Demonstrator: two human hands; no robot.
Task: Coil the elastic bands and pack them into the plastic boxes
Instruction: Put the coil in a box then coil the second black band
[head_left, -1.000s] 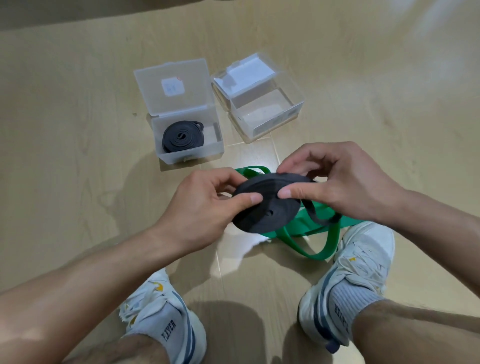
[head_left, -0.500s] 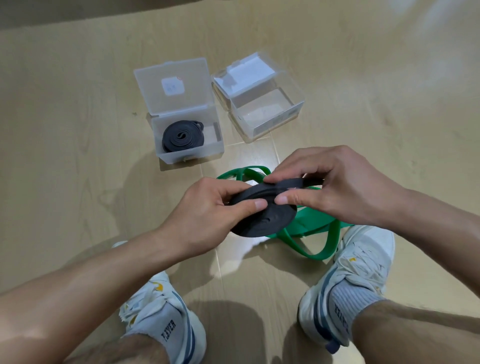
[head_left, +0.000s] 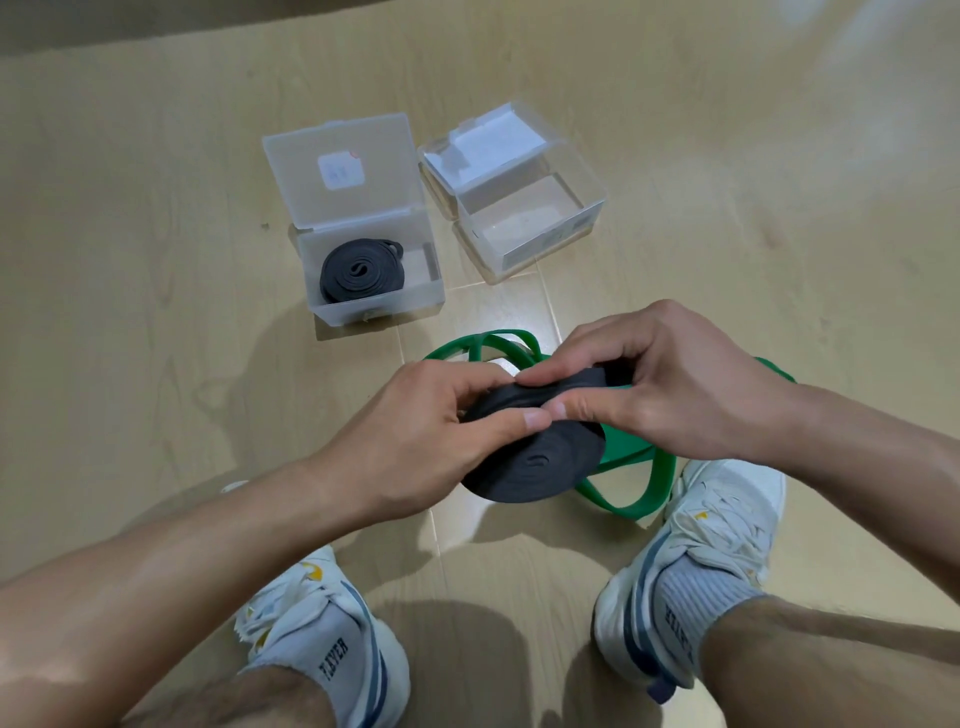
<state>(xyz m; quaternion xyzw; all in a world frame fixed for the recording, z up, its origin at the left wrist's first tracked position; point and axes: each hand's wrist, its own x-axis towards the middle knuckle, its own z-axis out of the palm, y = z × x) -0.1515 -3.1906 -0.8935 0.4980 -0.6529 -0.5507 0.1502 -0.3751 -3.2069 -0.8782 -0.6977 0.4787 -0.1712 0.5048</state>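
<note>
Centrally, both hands (head_left: 545, 415) pinched on the black coil (head_left: 540, 462) rim, clear of the open boxes (head_left: 524, 208).

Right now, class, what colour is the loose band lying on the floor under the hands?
Green, clearest in the head view.

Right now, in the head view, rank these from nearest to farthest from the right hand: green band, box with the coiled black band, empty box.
From the right hand:
1. Green band, on the floor directly beneath the hand.
2. Empty box, ahead, slightly to the left.
3. Box with the coiled black band, farther left, beyond the left hand.
</note>
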